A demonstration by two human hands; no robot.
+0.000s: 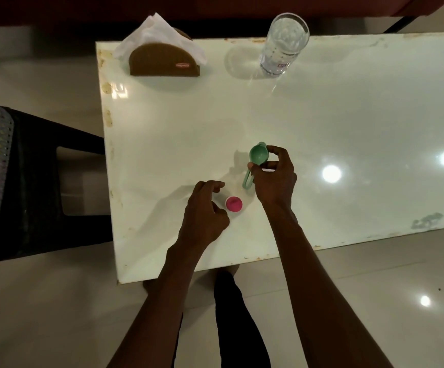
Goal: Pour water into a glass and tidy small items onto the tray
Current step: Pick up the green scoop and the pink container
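Observation:
My right hand (274,179) holds a small green scoop-like cup with a loop handle (258,154) just above the white table (321,123), near its front middle. My left hand (202,211) hovers with curled fingers right beside a small pink cap (234,203) that rests on the table; it holds nothing. A clear glass with water in it (284,43) stands at the table's far edge. No tray is in view.
A brown napkin holder with white napkins (164,58) stands at the far left of the table. A dark plastic chair (43,168) sits left of the table. My legs show below the front edge.

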